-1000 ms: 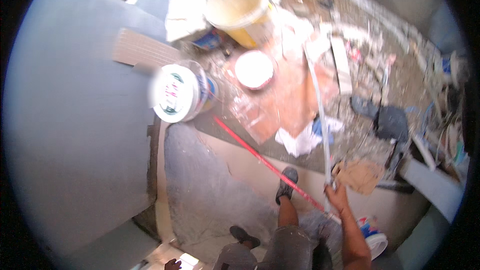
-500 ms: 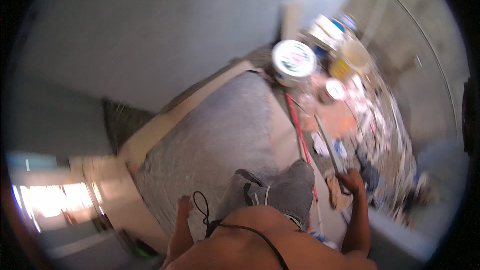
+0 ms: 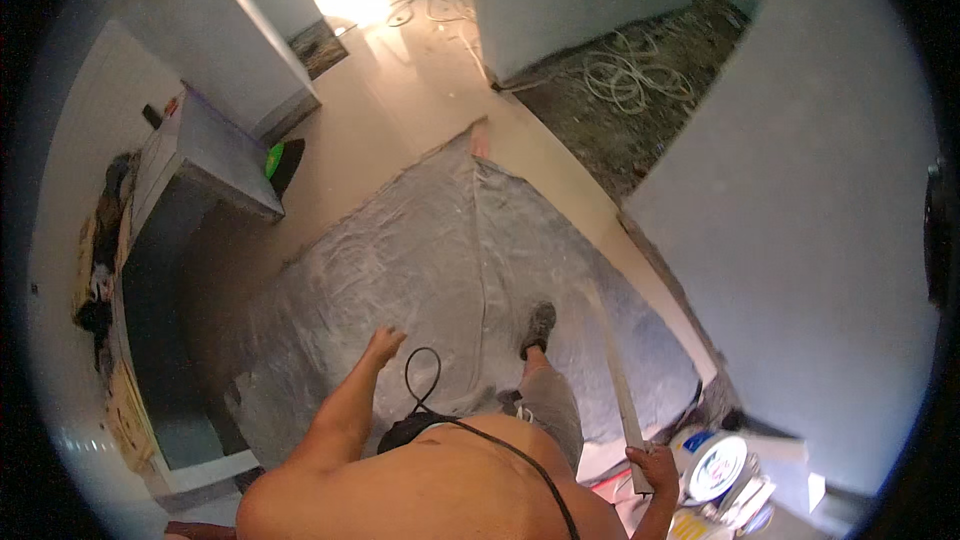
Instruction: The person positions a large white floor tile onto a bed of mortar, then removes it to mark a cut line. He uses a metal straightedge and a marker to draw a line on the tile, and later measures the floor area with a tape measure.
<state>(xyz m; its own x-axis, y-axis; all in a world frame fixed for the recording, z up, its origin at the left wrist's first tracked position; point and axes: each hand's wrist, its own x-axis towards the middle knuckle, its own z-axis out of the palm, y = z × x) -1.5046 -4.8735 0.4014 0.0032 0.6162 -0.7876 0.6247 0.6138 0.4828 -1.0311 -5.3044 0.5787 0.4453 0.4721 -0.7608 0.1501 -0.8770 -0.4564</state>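
Grey creased sheet (image 3: 400, 250) underfoot | straight pale strip (image 3: 625, 408) in right hand (image 3: 655, 467)

The torso (image 3: 440, 485), left hand (image 3: 384, 344) and right hand (image 3: 653, 467) are bare. A thin black cord (image 3: 515, 447) crosses the torso, near a black loop (image 3: 438, 370). Below: grey shorts (image 3: 552, 408), dark shoe (image 3: 539, 326).

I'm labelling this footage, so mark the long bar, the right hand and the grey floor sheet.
Long bar (image 3: 621, 390): head view, midway along its length.
Right hand (image 3: 655, 467): head view, middle of the hand.
Grey floor sheet (image 3: 430, 270): head view, near its middle.
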